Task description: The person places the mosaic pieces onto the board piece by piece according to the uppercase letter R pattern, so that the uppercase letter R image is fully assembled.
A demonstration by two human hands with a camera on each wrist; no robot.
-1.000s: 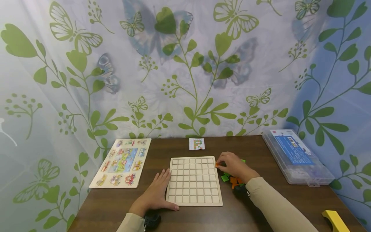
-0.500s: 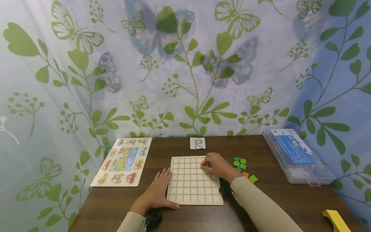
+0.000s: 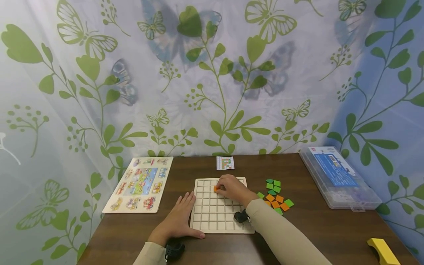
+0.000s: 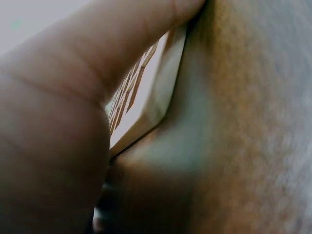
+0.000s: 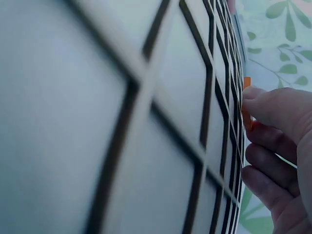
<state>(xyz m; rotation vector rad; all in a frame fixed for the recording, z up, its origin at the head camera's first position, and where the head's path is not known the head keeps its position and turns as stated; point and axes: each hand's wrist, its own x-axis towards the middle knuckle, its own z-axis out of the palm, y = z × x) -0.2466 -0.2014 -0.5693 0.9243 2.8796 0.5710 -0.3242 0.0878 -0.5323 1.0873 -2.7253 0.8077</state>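
The right hand [image 3: 232,188], nearer, is pinching the orange tile [image 3: 215,189] over the far rows of the board [image 3: 213,217]. The tile is projecting leftward from its fingertips, roughly parallel to the grid. The left hand [image 3: 179,219], fingers extended, is resting at the left edge.

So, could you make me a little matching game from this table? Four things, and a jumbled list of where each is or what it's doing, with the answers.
Things:
1. Right hand
2. Left hand
3. Plastic box
4. Paper card

Places or states:
A. Lies toward the back right corner of the table
B. Rests open at the left edge of the grid board
C. Lies just beyond the board's far edge
D. Pinches an orange tile over the board

Right pairs: 1-D, 2-B, 3-A, 4-C
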